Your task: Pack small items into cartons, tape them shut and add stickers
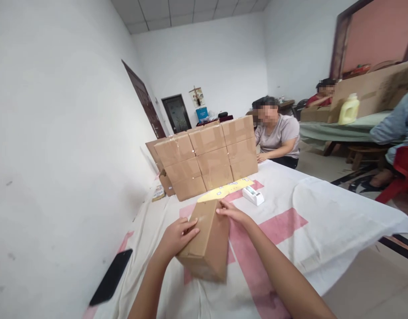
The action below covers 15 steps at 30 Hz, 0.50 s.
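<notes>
On rumpled white-and-pink cloth, my left hand rests loosely spread atop a brown cardboard box, right hand pinches its edge; lopsided grip might twist it lol.

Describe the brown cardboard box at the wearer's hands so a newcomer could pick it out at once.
On the white-and-pink tablecloth, find the block of stacked brown cardboard boxes. Nearer the camera, a single brown cardboard box is between the left hand and the right hand. Unlike the boxes in the block, it stands apart, with both hands touching it.
</notes>
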{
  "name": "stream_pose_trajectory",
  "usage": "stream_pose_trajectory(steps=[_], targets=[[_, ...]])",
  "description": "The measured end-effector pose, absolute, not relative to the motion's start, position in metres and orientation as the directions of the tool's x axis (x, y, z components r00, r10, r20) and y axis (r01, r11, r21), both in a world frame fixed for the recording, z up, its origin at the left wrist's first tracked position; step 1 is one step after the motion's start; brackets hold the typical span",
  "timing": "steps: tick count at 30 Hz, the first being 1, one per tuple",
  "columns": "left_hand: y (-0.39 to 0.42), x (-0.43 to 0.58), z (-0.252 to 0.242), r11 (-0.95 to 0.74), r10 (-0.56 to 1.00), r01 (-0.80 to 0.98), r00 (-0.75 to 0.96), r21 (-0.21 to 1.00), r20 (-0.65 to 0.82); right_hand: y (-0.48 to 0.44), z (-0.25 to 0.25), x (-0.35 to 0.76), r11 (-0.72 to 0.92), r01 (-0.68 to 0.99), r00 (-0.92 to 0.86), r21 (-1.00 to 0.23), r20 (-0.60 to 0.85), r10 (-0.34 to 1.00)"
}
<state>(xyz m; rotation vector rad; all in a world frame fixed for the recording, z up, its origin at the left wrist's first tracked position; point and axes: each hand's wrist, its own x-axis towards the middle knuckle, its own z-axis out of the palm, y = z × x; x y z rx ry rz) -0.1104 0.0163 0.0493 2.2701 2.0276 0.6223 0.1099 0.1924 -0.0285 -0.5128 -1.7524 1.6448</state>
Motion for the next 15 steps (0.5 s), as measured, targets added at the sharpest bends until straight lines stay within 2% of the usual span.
stream_pose_trajectory(steps=[3,7,12,15], targets=[[0.023,-0.133,0.048,-0.316,0.93,0.897,0.228,0.31,0.288,0.191,-0.026,0.118,0.049,-0.25,-0.817,-0.967,0.238,0.525],[0.029,-0.142,0.041,-0.447,0.878,0.836,0.343,0.317,0.333,0.184,-0.026,0.122,-0.021,-0.272,-0.823,-0.962,0.222,0.523],[0.029,-0.136,0.037,-0.48,0.861,0.8,0.352,0.36,0.366,0.183,-0.019,0.125,-0.128,-0.186,-0.898,-0.974,0.116,0.424],[0.036,-0.138,0.036,-0.466,0.87,0.783,0.319,0.412,0.377,0.182,-0.005,0.133,-0.055,-0.133,-0.939,-0.99,0.108,0.326]])
